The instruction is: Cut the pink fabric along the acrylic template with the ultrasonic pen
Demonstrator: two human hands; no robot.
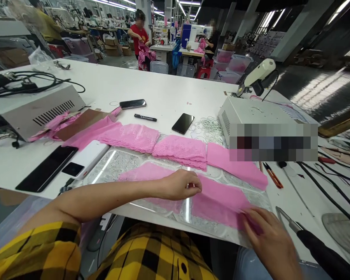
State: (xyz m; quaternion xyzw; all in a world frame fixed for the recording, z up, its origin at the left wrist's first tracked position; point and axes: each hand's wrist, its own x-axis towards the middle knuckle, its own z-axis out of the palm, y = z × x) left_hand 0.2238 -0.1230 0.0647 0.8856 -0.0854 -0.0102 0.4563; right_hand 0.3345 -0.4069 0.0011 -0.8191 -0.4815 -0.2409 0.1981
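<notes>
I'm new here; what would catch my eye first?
Probably the bright pink fabric on the glossy sheet in front of the person, the right hand at its right end and the left hand over it. Just beyond lies a scalloped pink lace stack. At lower left, a yellow-and-black checked sleeve stands out.

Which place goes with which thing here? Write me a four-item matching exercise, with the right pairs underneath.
1. slim black marker pen
2. small orange-handled tool
3. white rectangular device with a black display
4. bare right hand

A. touching the front pink fabric strip
B. beside a large flat black device
C. between two black smartphones
D. right of the pink fabric, untouched

Pairs: 1-C; 2-D; 3-B; 4-A
</notes>
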